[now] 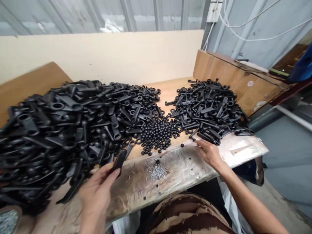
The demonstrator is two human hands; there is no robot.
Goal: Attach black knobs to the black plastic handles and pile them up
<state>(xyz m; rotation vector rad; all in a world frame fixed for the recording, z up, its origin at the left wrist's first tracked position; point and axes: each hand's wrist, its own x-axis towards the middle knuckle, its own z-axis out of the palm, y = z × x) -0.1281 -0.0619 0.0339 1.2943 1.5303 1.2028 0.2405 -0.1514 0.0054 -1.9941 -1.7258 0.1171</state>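
A black plastic crank handle (120, 160) is pinched between the thumb and fingers of my left hand (98, 185), over the front edge of the large left heap of similar handles (65, 120). My right hand (209, 154) is at the front of the smaller right heap (207, 107). Its closed fingertips meet the knobbed end of a small black crank handle (194, 134). Between the heaps lies a pile of small round black caps (158, 131). Nearer me, a scatter of short silver pins (158, 172) rests on the plastic-covered table edge (136, 185).
A single cap (182, 145) sits apart in front of the pile. Cardboard (224, 78) walls the right side, and a pale board (109, 55) stands at the back. At the lower left corner is a round container (9, 221) with grey contents. White cables hang upper right.
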